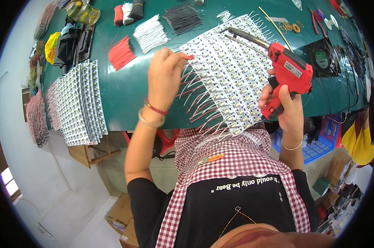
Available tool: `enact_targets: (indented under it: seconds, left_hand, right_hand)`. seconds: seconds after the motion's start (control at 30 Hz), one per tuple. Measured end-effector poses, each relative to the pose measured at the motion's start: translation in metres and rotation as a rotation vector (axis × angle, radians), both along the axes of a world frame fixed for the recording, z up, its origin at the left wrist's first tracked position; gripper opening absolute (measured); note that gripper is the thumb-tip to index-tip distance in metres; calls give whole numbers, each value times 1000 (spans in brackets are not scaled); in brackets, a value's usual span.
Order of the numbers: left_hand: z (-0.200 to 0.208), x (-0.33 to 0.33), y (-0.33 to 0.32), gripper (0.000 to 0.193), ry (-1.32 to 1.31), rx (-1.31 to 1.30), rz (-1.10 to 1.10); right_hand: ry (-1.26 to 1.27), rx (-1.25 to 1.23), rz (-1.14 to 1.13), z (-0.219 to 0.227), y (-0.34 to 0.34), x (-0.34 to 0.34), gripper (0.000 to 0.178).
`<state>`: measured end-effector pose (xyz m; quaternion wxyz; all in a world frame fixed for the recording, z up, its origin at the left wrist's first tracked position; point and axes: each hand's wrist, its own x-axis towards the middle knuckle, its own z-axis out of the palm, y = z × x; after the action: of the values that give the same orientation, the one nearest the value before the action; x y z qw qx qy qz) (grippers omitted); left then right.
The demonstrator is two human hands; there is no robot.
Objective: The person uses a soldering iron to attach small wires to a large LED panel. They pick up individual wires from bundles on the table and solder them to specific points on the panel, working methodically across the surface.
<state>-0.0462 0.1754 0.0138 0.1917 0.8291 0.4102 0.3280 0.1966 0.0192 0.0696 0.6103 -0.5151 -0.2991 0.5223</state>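
Observation:
My right hand [289, 108] is wrapped round the handle of a red soldering gun [292, 68]. Its long metal tip points left over a white panel of small circuit boards [232, 74], which lies slanted on the table. At the panel's upper left edge, my left hand [166, 72] pinches with thumb and finger. A bit of red shows at those fingertips; what they hold is too small to make out. Red and white wires [201, 105] stick out along the panel's left edge, below my left hand.
Bundles of red wires [121, 53], white wires [150, 34] and black wires [183, 19] lie on the green table [129, 91]. Wired panels [77, 105] are stacked at the left. On the right are a small black fan [321, 59], red pliers [313, 20] and a blue basket [319, 144] below.

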Motion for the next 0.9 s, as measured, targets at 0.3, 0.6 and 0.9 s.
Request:
enact_targets:
  seconds: [0.3,0.6,0.9]
  left_hand:
    - [-34,7,63,16,124,337,-407]
    - [-46,9,63,20,58,276,-395]
    - [-47,10,60,28,47,267,-383]
  right_hand:
    - [-147,-245,33,-11,37,-14,21]
    - [-194,-334,58,-16,43,-23,18]
    - [-259,-422,55,-13,44,-31,20]
